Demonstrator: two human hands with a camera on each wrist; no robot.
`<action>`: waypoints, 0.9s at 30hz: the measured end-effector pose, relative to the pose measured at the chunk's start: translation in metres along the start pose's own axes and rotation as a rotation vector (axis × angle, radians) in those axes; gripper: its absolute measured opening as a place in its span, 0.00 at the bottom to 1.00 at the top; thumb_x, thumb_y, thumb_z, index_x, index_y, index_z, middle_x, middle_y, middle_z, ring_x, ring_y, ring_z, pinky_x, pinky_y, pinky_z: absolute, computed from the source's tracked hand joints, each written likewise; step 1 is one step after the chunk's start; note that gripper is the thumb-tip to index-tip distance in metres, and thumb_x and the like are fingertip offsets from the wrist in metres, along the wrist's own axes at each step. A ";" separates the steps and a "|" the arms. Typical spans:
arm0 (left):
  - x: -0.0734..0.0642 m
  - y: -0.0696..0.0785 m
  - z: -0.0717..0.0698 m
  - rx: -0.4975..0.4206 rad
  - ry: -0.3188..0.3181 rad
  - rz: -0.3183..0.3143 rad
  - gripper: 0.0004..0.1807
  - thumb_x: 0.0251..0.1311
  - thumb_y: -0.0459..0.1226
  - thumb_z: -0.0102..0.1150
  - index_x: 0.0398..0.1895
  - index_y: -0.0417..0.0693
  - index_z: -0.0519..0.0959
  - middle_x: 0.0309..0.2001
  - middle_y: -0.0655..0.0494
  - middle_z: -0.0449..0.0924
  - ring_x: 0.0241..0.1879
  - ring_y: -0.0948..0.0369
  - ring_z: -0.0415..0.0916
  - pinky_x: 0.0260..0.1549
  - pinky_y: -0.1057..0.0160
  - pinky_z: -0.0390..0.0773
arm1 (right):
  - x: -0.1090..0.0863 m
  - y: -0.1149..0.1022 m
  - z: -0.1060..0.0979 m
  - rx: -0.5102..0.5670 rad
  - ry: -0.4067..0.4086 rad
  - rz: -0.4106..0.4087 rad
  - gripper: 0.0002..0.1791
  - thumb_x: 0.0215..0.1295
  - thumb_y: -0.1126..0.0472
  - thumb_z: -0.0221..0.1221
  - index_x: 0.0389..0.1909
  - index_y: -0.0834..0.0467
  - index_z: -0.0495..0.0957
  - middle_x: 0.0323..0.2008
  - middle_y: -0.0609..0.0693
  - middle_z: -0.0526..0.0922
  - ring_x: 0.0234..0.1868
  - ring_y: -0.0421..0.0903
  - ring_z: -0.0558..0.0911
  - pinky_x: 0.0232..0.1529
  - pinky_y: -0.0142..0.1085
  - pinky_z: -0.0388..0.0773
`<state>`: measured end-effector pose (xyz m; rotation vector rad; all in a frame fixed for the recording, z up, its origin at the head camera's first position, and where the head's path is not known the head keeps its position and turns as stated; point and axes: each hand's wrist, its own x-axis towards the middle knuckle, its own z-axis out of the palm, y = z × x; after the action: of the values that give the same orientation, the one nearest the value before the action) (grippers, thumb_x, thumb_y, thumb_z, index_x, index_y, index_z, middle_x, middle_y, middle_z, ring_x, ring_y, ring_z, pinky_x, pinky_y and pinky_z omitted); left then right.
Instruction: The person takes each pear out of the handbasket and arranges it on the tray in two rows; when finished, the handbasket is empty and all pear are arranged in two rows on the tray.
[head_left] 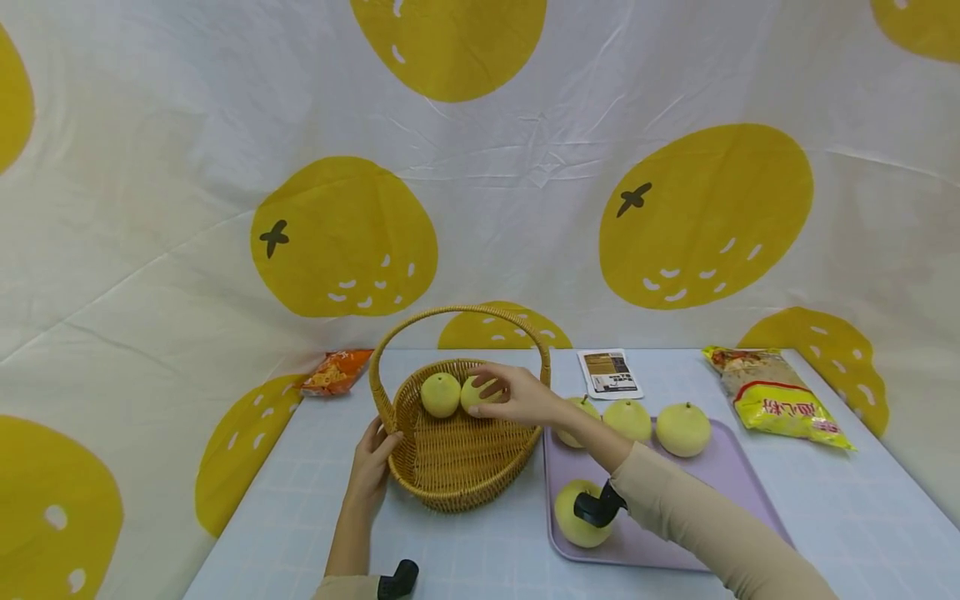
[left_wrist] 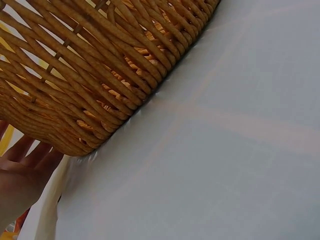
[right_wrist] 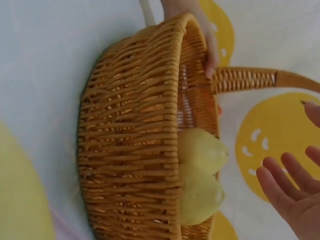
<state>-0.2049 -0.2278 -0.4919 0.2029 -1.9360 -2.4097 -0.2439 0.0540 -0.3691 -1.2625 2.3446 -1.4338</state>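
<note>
A wicker basket with a tall arched handle stands on the table, two round yellow pears side by side at its far end. My left hand grips the basket's left rim, thumb over the edge and fingers along the outside; the left wrist view shows those fingers against the wicker wall. Over the basket's right side is my right hand, its fingers loosely bent and apart. In the right wrist view this hand holds nothing, with a gap between it and the pears.
Right of the basket lies a purple tray with several more pears, partly under my right forearm. A white packet and a yellow bag lie farther back. An orange snack bag is at the back left.
</note>
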 end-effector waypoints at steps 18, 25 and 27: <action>0.001 -0.001 0.000 0.015 -0.020 0.021 0.38 0.64 0.32 0.51 0.74 0.44 0.46 0.71 0.39 0.50 0.66 0.47 0.56 0.47 0.72 0.72 | 0.046 0.016 0.021 -0.094 0.007 0.176 0.33 0.61 0.59 0.61 0.65 0.64 0.63 0.59 0.66 0.70 0.57 0.64 0.71 0.53 0.48 0.74; 0.001 -0.002 0.000 0.000 -0.003 0.020 0.37 0.64 0.31 0.50 0.74 0.45 0.48 0.70 0.40 0.52 0.66 0.47 0.57 0.46 0.73 0.73 | 0.058 0.025 0.027 -0.148 0.020 0.224 0.34 0.63 0.56 0.60 0.66 0.65 0.62 0.62 0.65 0.68 0.60 0.61 0.70 0.57 0.53 0.68; 0.001 -0.003 0.000 0.007 0.000 0.025 0.37 0.64 0.31 0.50 0.74 0.44 0.48 0.70 0.39 0.52 0.65 0.46 0.57 0.46 0.72 0.73 | 0.061 0.027 0.030 -0.157 0.023 0.223 0.33 0.63 0.56 0.60 0.66 0.65 0.63 0.62 0.65 0.68 0.61 0.60 0.69 0.57 0.53 0.68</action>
<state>-0.2062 -0.2277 -0.4948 0.1771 -1.9360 -2.3873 -0.2847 -0.0033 -0.3877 -0.9810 2.5614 -1.2234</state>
